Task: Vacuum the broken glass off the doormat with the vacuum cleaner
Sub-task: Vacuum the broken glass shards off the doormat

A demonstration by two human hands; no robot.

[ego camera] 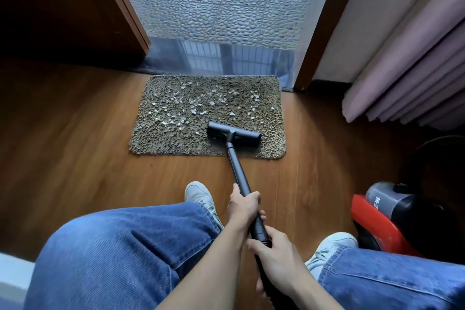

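Left hand [242,205] and right hand [279,259] grip a black vacuum wand [238,171], its black nozzle [245,135] at the shaggy brown doormat's [173,142] five o'clock; push slowly toward pale glass shards [193,111] at eleven.

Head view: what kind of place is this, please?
Probably a room in a home, at a doorway. A wooden floor carries a doormat before the threshold, pebble-patterned tiles lie beyond, and a pink curtain hangs at the right.

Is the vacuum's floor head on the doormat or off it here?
On it: the floor head rests on the doormat, toward its near right corner; glass shards lie beyond it.
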